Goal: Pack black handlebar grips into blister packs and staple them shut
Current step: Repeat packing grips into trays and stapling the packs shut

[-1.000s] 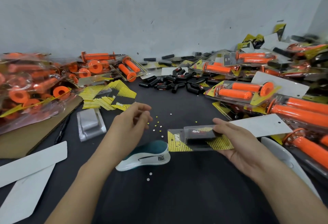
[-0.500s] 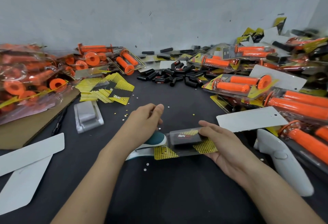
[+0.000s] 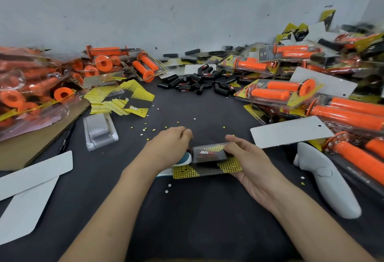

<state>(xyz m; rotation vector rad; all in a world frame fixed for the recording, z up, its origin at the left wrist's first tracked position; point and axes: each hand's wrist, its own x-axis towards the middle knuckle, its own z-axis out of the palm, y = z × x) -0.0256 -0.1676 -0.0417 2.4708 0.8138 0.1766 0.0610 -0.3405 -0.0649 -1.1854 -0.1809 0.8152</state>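
Currently, left hand [image 3: 170,147]: lying palm-down, fingers curling over the stapler [image 3: 186,157].
Right hand [image 3: 247,164]: gripping the blister pack [image 3: 203,168] by its right end, thumb on top.
Pack position: lying between both hands, mid-desk [image 3: 207,220] toward the near edge, left end touching the stapler.
Count: one pack holding one black grip [image 3: 204,153]; loose black grips [image 3: 199,84] heaping by the far edge, too many to count.
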